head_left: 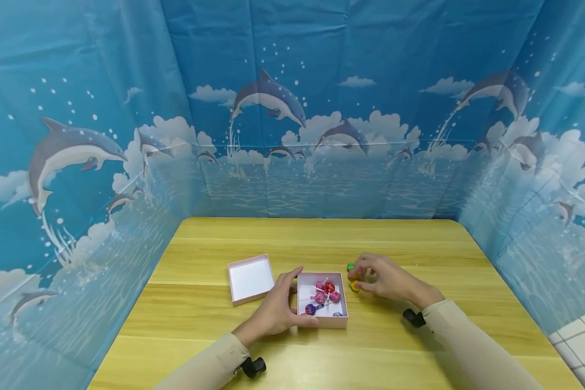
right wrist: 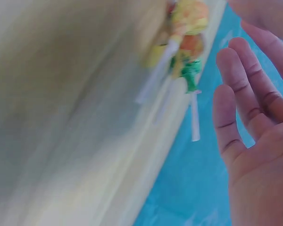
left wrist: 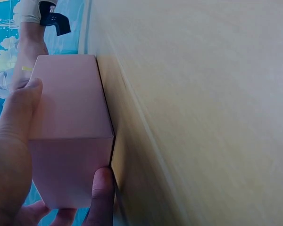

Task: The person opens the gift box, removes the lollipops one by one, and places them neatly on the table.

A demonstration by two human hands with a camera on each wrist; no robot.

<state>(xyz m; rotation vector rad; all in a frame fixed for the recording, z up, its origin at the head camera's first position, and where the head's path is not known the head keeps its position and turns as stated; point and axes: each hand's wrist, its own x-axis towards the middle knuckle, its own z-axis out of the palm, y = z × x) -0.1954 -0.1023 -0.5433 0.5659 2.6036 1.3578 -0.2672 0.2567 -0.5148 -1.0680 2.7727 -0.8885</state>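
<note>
My left hand [head_left: 274,309] grips a pink square box [head_left: 329,323] at its left side, the thumb along the front wall and the other fingers round the back. In the left wrist view the thumb and fingertips press the outside of the box [left wrist: 70,103]. Several pink and red lollipops [head_left: 335,297] and a dark purple one [head_left: 310,309] lie inside it. My right hand [head_left: 382,279] hovers with loosely bent fingers over a green lollipop [right wrist: 191,70], an orange one [right wrist: 193,44] and a yellow one [right wrist: 192,16], right of the box; a gap shows between fingers and candies.
The box's lid [head_left: 251,278], white inside, lies left of the box behind my left hand. All of it is on a yellow wood-grain table [head_left: 200,336]. Blue curtains [head_left: 292,179] printed with dolphins stand round the table's back and sides.
</note>
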